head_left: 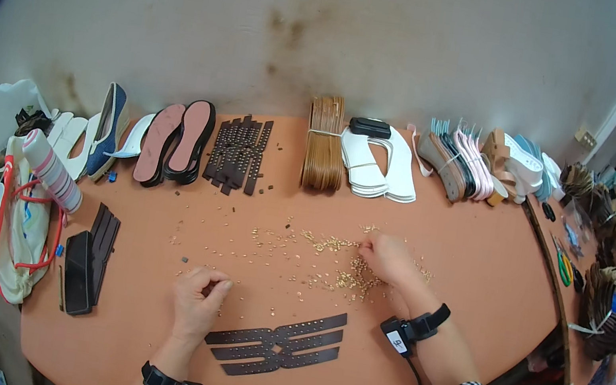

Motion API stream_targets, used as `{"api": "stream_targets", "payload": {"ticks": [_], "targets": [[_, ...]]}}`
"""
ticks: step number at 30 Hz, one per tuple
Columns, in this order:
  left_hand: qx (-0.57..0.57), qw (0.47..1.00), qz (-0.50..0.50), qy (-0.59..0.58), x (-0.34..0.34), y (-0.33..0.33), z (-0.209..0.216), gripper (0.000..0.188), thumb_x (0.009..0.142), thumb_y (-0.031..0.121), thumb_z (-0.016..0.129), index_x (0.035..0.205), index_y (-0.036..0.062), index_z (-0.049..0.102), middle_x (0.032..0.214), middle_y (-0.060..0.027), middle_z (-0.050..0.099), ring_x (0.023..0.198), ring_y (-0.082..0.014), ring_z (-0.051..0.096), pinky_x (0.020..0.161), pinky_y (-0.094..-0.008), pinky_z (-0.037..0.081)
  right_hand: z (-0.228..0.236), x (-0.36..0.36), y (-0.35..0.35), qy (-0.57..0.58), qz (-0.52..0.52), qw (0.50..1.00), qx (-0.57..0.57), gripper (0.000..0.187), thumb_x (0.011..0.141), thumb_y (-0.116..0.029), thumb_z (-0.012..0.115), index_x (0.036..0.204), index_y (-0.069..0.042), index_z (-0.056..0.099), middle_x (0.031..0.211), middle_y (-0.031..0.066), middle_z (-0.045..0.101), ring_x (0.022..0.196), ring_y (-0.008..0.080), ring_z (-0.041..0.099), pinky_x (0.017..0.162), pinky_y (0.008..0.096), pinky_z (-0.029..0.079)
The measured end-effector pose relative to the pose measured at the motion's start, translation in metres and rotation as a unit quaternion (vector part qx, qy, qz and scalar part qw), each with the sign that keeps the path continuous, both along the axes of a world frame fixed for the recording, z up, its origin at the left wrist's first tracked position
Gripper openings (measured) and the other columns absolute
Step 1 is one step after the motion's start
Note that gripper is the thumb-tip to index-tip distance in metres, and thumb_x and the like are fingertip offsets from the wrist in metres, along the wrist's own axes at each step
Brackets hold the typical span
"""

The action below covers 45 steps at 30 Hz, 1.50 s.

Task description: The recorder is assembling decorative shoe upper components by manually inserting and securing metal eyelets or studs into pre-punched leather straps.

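My right hand (388, 258) reaches into a scatter of tiny gold studs (349, 281), its fingertips drawn together at the tabletop. Whether a stud is between them is too small to see. My left hand (199, 300) is curled, thumb against the bent forefinger, and anything inside it is hidden. Just right of the left hand lies a dark brown strappy shoe upper (275, 346), flat on the table, with rows of small holes or studs along its straps. Each wrist wears a black band with a small box.
Along the wall stand stacked brown strips (323, 147), white cut-outs (405, 177), pink insoles (192, 138) and dark studded straps (237, 151). A dark case (76, 273) and a striped cylinder (52, 170) are at left. Wedge soles (441, 165) and green-handled scissors (564, 268) are at right.
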<state>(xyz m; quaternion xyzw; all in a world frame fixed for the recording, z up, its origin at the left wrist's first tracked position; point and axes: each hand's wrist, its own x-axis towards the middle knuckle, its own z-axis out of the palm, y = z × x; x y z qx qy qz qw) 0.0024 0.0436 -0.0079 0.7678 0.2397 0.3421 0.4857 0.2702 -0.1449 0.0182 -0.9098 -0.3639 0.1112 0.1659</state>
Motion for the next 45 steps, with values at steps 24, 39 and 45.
{"api": "stream_targets", "payload": {"ticks": [24, 39, 45], "targets": [[0.046, 0.999, -0.008, -0.003, -0.003, -0.001, 0.006, 0.003, 0.073, 0.003, 0.066, 0.075, 0.0013, 0.063, 0.064, -0.0048, 0.055, 0.055, -0.0110, 0.051, 0.051, -0.0244, 0.041, 0.005, 0.001, -0.009, -0.030, 0.015, 0.999, 0.014, 0.015, 0.078, -0.006, 0.049, 0.086, -0.002, 0.061, 0.090, 0.0200, 0.062, 0.086, 0.0349, 0.059, 0.074, 0.0418, 0.046], [0.050, 0.999, -0.009, 0.003, -0.003, -0.003, 0.006, 0.003, 0.073, 0.003, 0.066, 0.075, 0.0020, 0.064, 0.063, -0.0046, 0.055, 0.055, -0.0117, 0.051, 0.051, -0.0242, 0.041, -0.008, 0.002, 0.002, -0.004, 0.051, 0.996, 0.079, 0.015, 0.078, -0.004, 0.050, 0.086, -0.001, 0.061, 0.089, 0.0170, 0.061, 0.086, 0.0334, 0.058, 0.077, 0.0384, 0.046], [0.059, 0.998, -0.008, 0.010, -0.002, -0.004, 0.007, 0.003, 0.073, 0.003, 0.066, 0.074, 0.0024, 0.064, 0.062, -0.0047, 0.055, 0.055, -0.0118, 0.051, 0.051, -0.0245, 0.041, -0.016, 0.004, 0.006, -0.050, 0.080, 0.992, 0.087, 0.013, 0.079, -0.008, 0.052, 0.086, 0.000, 0.060, 0.087, 0.0159, 0.060, 0.084, 0.0328, 0.058, 0.076, 0.0376, 0.046]]}}
